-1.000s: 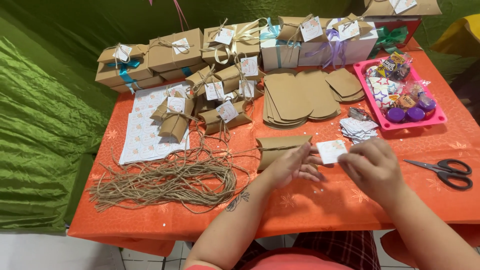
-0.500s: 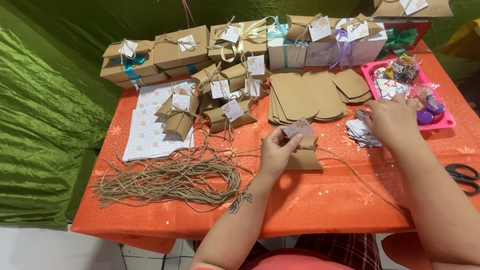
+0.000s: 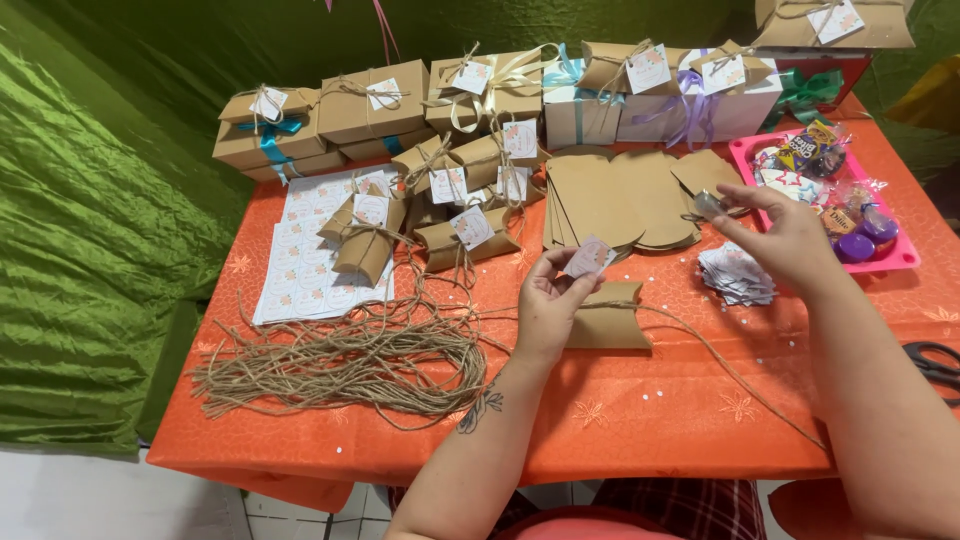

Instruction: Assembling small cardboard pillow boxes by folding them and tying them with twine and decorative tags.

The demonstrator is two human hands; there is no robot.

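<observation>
A: Head view: the left hand [image 3: 548,300] is raised above the orange table [image 3: 640,420], its fingers closed on a small paper tag [image 3: 589,257] pinched at the fingertips. Half a second ago it held that tag lower, right over the box.

B: And the box?

A: The flat kraft pillow box [image 3: 606,317] lies on the table just beneath and right of that hand, with a jute string [image 3: 720,360] running from it toward the near right edge. It lies in the same spot as before.

B: The right hand?

A: The right hand [image 3: 785,235] has pulled back from the pink tray [image 3: 905,262] at the far right, where it was reaching earlier. Now it hovers over the stack of tags [image 3: 737,274], thumb and forefinger closed on a small silvery item [image 3: 707,204]; I cannot tell what it is.

B: What surrounds them?

A: Left of the left hand, a loose bundle of jute strings [image 3: 350,360] spreads across the table, with a sheet of round stickers [image 3: 320,262] beyond it. Farther off stand tied kraft boxes [image 3: 375,100] and white boxes [image 3: 690,105] with ribbons. Flat unfolded box blanks [image 3: 620,200] lie between the hands, on the far side. Scissors [image 3: 935,362] show at the right edge.
</observation>
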